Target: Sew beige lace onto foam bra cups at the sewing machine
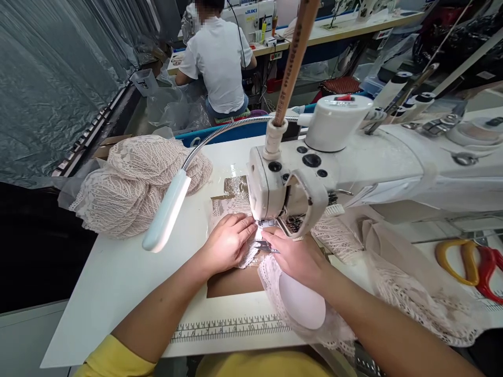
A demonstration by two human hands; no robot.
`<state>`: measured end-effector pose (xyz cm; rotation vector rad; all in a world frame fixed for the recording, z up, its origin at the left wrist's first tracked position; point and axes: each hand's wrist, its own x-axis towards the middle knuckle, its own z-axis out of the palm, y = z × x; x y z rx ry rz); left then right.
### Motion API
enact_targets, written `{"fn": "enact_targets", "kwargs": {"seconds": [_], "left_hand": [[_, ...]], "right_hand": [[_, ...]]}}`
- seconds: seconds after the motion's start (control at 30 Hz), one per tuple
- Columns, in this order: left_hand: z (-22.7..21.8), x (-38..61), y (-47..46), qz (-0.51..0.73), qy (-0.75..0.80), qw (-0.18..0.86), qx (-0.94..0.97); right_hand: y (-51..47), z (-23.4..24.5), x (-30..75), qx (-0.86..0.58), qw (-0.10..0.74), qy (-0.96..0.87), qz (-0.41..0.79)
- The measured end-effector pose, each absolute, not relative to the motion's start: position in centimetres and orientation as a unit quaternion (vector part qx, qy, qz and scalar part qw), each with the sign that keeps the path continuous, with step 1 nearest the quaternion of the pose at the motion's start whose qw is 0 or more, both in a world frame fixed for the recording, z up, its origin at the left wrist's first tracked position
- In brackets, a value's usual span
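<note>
Head camera: looking down at a white sewing machine (361,162) with both hands right up by the needle area, apart from each other but only just.
Left hand: the left hand (228,243) lies over pale lace left of the presser foot, fingers stretched forward. Can't tell if it's pinching any cloth, the underside is hidden.
Right hand: the right hand (296,254) is closed around small silver metal snips (266,246), blades poking out toward the left hand. Fingertips sit right by the foot.
Lace piece: pale pink lace piece with a smooth oval panel (302,301), partly under the right hand and forearm, draping to the tabletop's (118,293) front edge.
Lamp: slim white lamp on a bendy metal neck (167,212), left of the machine.
Lace pile: big heap of beige netted lace (121,188), back left.
Ruler: black-marked scale (231,330) along the near edge.
Right side: more sheer beige lace (416,277), then a yellow loop handle (469,262) next to a red one.
Background: person in a white T-shirt (222,63), seated at another machine.
</note>
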<state>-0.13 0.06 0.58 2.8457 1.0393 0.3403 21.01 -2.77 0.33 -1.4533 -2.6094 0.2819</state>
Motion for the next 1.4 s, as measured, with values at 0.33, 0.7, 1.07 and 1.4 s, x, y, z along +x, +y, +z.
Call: {"fn": "enact_targets", "kwargs": {"seconds": [0.33, 0.7, 1.07, 1.4], "left_hand": [[0.3, -0.1, 0.3, 0.121, 0.347, 0.050, 0.929], [-0.1, -0.4, 0.2, 0.118, 0.383, 0.064, 0.914], [3.7, -1.1, -4.8, 0.060, 0.425, 0.169, 0.887], [3.3, -3.1, -3.5, 0.105, 0.502, 0.209, 0.833]], "right_hand": [[-3.0, 0.7, 20.6, -0.484, 0.038, -0.871, 0.067], [-2.8, 0.0, 20.8, -0.515, 0.098, -0.843, 0.125], [-2.8, 0.0, 21.4, -0.463, 0.214, -0.822, 0.254], [-2.8, 1.5, 21.0, -0.436, 0.204, -0.824, 0.300]]}}
